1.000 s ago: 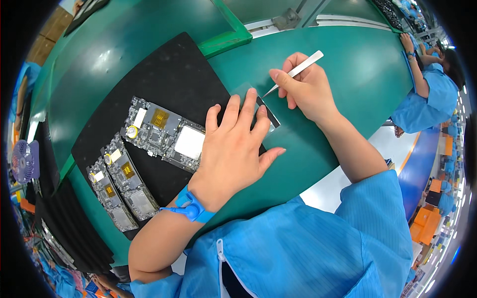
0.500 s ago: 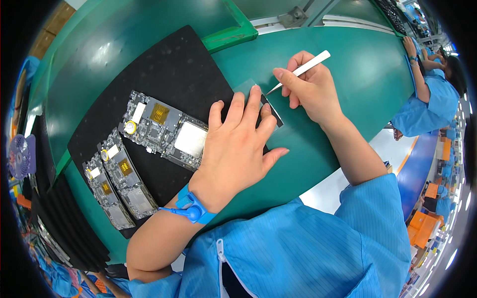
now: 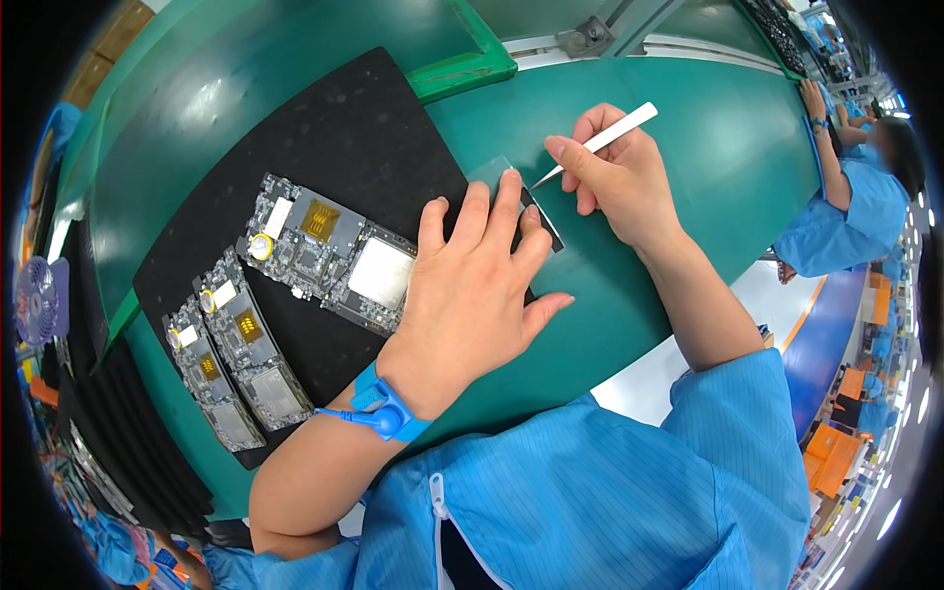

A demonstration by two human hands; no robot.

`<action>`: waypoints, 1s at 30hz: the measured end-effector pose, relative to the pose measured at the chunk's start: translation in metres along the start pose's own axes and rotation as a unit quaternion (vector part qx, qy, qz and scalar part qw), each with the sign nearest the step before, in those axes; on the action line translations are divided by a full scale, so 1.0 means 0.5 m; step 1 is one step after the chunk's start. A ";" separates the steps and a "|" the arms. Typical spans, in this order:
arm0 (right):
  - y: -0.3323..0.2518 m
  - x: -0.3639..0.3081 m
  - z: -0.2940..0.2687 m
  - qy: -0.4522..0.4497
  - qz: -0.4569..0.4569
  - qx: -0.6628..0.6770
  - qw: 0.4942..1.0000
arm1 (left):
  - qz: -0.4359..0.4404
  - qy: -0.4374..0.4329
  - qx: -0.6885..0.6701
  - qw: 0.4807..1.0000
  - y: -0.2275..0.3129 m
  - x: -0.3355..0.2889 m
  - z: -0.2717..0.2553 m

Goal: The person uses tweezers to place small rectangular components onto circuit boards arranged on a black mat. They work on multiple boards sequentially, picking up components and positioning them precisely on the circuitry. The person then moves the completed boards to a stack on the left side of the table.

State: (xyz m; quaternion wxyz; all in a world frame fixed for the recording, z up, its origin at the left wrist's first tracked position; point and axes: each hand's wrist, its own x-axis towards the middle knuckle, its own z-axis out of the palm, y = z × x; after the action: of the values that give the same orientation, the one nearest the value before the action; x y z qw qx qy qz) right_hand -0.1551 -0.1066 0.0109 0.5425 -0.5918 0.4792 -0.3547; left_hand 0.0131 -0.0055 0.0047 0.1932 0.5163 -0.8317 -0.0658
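Note:
My left hand point(image 3: 470, 270) lies with its fingers spread. Its fingertips press on a clear film sheet point(image 3: 494, 167) that carries a black strip point(image 3: 548, 230). Pinched in my right hand point(image 3: 621, 185) are white tweezers point(image 3: 623, 126), tilted so that their fine point comes down by the upper end of the strip. Whether the point touches the strip, I cannot tell. Beside my left hand a circuit board point(image 3: 324, 258) rests on a black mat point(image 3: 369, 123), its right end partly hidden by the hand. A blue wrist strap point(image 3: 385, 408) circles my left wrist.
Two more circuit boards point(image 3: 258, 339) point(image 3: 211, 379) lie side by side at the mat's lower left. The mat sits on a green table point(image 3: 708, 147). A green-edged frame point(image 3: 462, 71) stands at the back. At the far right a co-worker in blue point(image 3: 841, 231) sits at the bench.
Both hands, the tweezers and the things on the table show only a very slight shift in the picture. My grip and the left hand's press on the film stay the same.

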 end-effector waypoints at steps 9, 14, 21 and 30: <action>0.007 -0.010 -0.001 0.018 -0.042 0.141 0.989 | -0.003 0.020 -0.008 1.000 0.000 -0.014 -0.003; -0.028 -0.016 0.035 -0.012 -0.016 0.248 0.969 | -0.102 -0.017 0.072 0.992 0.030 -0.103 -0.057; -0.079 -0.043 0.208 -0.137 0.054 0.199 0.969 | -0.026 0.013 0.030 0.999 0.018 -0.222 -0.088; -0.045 -0.101 0.267 -0.117 0.020 0.144 0.982 | -0.112 0.099 0.083 0.985 0.007 -0.268 -0.070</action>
State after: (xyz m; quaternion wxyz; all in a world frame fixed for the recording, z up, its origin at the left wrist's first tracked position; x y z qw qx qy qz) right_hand -0.0401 -0.0191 0.0165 0.6815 -0.5350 0.3682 -0.3373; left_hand 0.0763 0.1179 0.0040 0.2223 0.6240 -0.7483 0.0338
